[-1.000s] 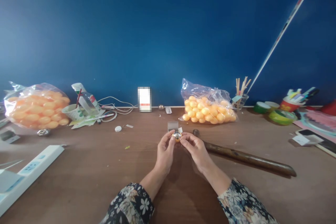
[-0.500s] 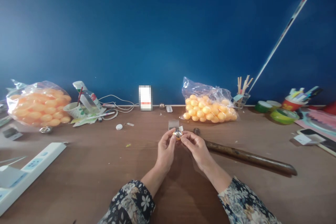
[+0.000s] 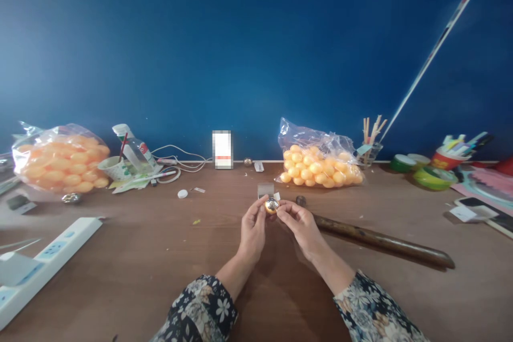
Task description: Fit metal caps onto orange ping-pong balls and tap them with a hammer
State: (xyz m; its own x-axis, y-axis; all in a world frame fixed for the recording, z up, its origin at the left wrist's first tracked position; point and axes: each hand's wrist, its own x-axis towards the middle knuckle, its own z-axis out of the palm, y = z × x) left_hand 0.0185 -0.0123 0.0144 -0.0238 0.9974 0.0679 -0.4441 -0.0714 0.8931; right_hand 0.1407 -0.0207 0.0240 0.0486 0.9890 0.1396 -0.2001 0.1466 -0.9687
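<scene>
I had the shiny ball [image 3: 272,205] at my fingertips, at the middle of the table [image 3: 160,283]; whether it touched the wood, I couldn't tell. My left hand [image 3: 253,227] was curled, thumb and forefinger parted just by the ball's width and holding its left side. My right hand [image 3: 302,227] had thumb and forefinger drawn nearly together at the ball's right edge; whether they gripped it or only touched it, I couldn't tell.

Just beyond the ball sat a grey block [image 3: 265,190]. A wooden stick [image 3: 385,241] lay to the right, slanting nearer toward its right end. On the far side, right of the block, slumped a bag [image 3: 308,168] of orange balls. Far left, a white cap [image 3: 183,194] lay well apart from my hands.
</scene>
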